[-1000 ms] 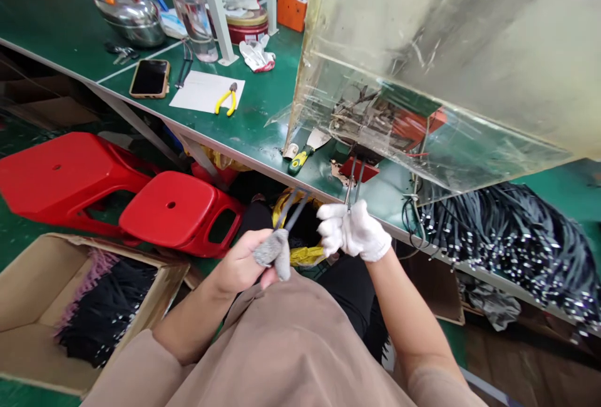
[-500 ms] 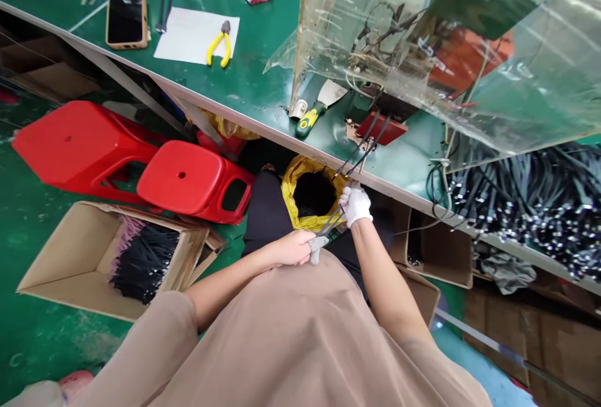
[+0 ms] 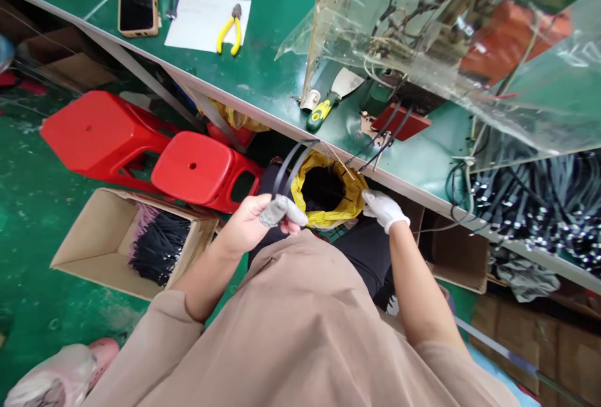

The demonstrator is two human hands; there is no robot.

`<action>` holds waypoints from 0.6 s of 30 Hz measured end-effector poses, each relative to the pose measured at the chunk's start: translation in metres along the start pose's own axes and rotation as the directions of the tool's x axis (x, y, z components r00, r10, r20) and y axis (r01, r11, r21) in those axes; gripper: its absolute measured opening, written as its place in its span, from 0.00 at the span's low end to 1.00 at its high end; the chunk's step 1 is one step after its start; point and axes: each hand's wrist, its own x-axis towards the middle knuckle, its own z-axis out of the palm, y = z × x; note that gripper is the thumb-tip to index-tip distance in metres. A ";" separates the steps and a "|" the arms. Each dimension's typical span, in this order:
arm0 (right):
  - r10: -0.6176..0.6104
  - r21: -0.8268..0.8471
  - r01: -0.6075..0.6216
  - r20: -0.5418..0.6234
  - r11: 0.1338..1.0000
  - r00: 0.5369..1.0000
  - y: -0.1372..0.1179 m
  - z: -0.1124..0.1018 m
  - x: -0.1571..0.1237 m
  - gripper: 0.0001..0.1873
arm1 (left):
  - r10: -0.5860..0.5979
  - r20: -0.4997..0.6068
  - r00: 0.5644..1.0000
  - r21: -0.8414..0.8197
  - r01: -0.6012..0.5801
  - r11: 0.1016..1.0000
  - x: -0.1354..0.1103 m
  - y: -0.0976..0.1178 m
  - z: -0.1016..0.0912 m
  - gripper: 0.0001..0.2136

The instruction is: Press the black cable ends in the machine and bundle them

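Note:
My left hand (image 3: 263, 222), with grey covers on some fingers, is closed around a pair of dark flat cables (image 3: 292, 166). The cables arch up from the fingers toward the table edge, beside a bin lined with a yellow bag (image 3: 355, 203). On the bin's right, my right hand (image 3: 385, 208) wears a white glove. Its fingers stretch toward the bag's rim, and no cable shows in them; whether they touch the bag I cannot tell. Above the bin, two more dark cables (image 3: 399, 120) hang from a red block (image 3: 409, 124) on the table.
A clear plastic screen (image 3: 323, 37) stands over the table's right part. A heap of cables (image 3: 530, 200) lies right of it. A scraper (image 3: 323, 111), pliers (image 3: 230, 34) and a phone (image 3: 138, 6) rest on the table. Red stools (image 3: 197, 169) and a cable-filled carton (image 3: 84, 257) stand left.
My left hand has moved left and up with the cables, which now arch above it. My right hand has come off the cables and shifted right. The view has shifted slightly.

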 end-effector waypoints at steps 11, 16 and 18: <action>-0.341 -0.181 0.300 -0.270 0.936 0.900 -0.103 -0.086 -0.129 0.25 | 0.187 -0.007 0.982 -0.291 -0.181 0.939 0.030 0.015 0.023 0.08; -0.703 -0.689 0.183 -0.626 0.701 0.337 -0.137 -0.156 -0.121 0.22 | 0.193 0.036 0.981 -0.270 -0.176 0.947 0.037 0.017 0.024 0.06; -0.757 -0.805 0.000 -0.558 0.593 0.339 -0.152 -0.173 -0.107 0.21 | 0.179 0.035 0.983 -0.244 -0.165 0.956 0.038 0.019 0.025 0.06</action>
